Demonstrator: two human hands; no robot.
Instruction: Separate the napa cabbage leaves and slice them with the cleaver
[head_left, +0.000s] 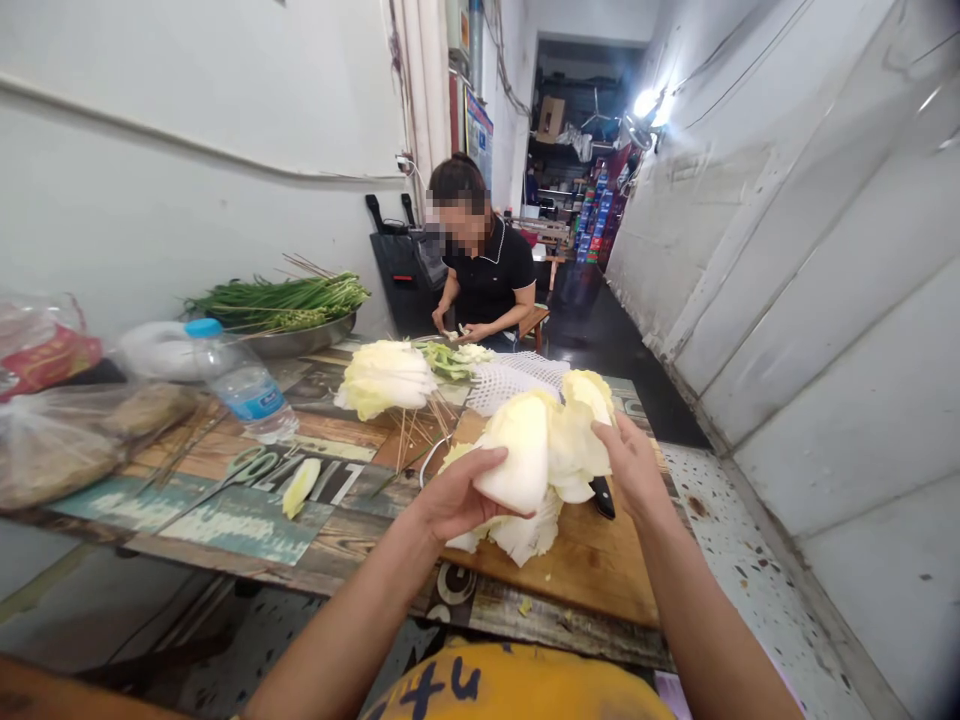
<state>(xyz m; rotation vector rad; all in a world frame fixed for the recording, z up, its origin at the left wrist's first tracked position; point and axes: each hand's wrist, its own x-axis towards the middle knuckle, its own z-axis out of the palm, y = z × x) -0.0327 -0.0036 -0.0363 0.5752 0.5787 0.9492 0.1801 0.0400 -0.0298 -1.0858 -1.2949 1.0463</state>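
My left hand (469, 490) grips a pale napa cabbage leaf (517, 450) by its white base. More yellow-edged napa cabbage leaves (585, 440) are pinched in my right hand (634, 460). Both hands are raised over a wooden cutting board (600, 570), where other cabbage leaves (529, 535) lie under them. A knife's black handle (603, 497) shows beside my right hand; its blade is hidden. Behind my left hand, a larger cabbage piece (386, 378) rests near several thin skewers (409, 430).
On the left stand a water bottle (244, 385), green-handled scissors (247, 465), a loose leaf (301, 488) and plastic bags (67, 440). A metal bowl (307, 338) holds long green vegetables. White foam netting (510, 378) lies farther back. Across the table sits a co-worker (491, 270) handling vegetable pieces.
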